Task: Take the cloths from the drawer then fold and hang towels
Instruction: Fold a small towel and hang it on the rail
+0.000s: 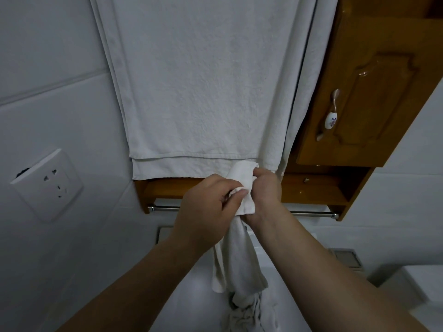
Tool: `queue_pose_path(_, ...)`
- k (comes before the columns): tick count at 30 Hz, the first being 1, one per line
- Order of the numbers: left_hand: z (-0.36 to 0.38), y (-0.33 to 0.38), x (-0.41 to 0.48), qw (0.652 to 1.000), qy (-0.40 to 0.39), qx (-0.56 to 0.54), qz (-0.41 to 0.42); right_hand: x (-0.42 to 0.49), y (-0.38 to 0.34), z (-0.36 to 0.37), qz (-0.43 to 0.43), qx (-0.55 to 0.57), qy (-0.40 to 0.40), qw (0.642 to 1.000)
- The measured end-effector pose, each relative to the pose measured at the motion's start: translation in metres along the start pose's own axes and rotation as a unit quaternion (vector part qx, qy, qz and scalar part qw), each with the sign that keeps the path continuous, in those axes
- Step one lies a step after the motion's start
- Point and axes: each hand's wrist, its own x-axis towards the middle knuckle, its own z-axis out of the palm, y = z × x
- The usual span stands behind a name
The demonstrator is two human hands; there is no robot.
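1. The left hand (208, 202) and right hand (266, 190) meet mid-frame. Both grip the small white cloth (243, 185).
2. The left fingers (236, 195) curl and pinch the cloth's upper fold. The right hand's fingers curl round the same fold from the other side.
3. The cloth's top bunches between the two hands, and the rest hangs down below the wrists.
4. The large white towel (199, 80) hangs flat just behind the hands, its lower hem near the cloth's top.
5. The wooden cabinet (374, 92) is to the right, door shut. The metal rail (163, 208) runs under it.
6. The white surface (187, 300) below is possibly a basin. Crumpled cloth (244, 316) lies on it under the hanging end.
7. The wall socket (48, 185) is on the left wall.
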Motion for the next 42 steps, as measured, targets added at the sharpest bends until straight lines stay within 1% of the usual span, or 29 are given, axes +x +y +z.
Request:
queue_pose_path(3,0.001,0.003,0.0,1.0,0.019,0.011,0.008,0.001,0.0,0.004,-0.008,-0.022,0.033,0.999)
queue_pose_path(6,0.001,0.002,-0.004,0.998,0.022,0.033,0.049,0.003,-0.006,0.006,0.001,0.003,0.039,0.999)
queue_pose_path(8,0.001,0.0,-0.009,0.996,0.032,0.042,0.067,0.004,-0.009,0.005,-0.01,-0.012,0.054,0.998)
queue_pose_path(9,0.002,-0.001,-0.01,0.996,0.037,0.043,0.071,0.0,-0.01,0.005,-0.017,-0.026,0.049,0.998)
queue_pose_path(13,0.005,0.002,-0.01,0.996,0.038,0.041,0.066,-0.009,-0.009,0.006,-0.045,-0.093,0.037,0.994)
queue_pose_path(14,0.005,0.004,-0.01,0.997,0.036,0.037,0.061,-0.008,-0.008,0.007,-0.034,-0.091,0.027,0.995)
queue_pose_path(19,0.003,0.009,-0.011,0.999,0.023,0.013,0.036,-0.009,-0.012,0.01,-0.013,-0.107,0.061,0.992)
queue_pose_path(21,0.005,0.009,-0.013,0.999,0.005,0.017,0.045,-0.008,-0.016,0.008,-0.008,-0.107,0.067,0.992)
queue_pose_path(24,0.004,0.01,-0.014,0.999,-0.026,-0.004,0.035,-0.007,-0.025,0.005,-0.016,-0.115,0.079,0.99)
queue_pose_path(26,0.002,0.01,-0.012,0.998,-0.049,-0.021,0.021,-0.008,-0.024,0.002,-0.025,-0.12,0.073,0.99)
queue_pose_path(31,-0.004,0.007,-0.004,0.997,-0.067,-0.037,0.025,-0.013,-0.013,-0.001,0.039,-0.057,-0.008,0.998)
queue_pose_path(34,-0.007,0.008,-0.004,0.998,-0.045,-0.042,-0.008,-0.015,-0.012,-0.004,0.038,-0.045,-0.046,0.997)
queue_pose_path(38,-0.01,0.008,-0.001,0.993,0.0,-0.073,-0.096,-0.016,-0.01,-0.004,0.035,-0.049,-0.082,0.995)
queue_pose_path(40,-0.013,0.004,0.004,0.985,0.034,-0.077,-0.151,-0.013,-0.01,-0.007,0.004,-0.089,-0.086,0.992)
queue_pose_path(42,-0.017,-0.005,0.012,0.97,0.072,-0.088,-0.213,-0.012,-0.013,-0.011,-0.039,-0.147,-0.07,0.986)
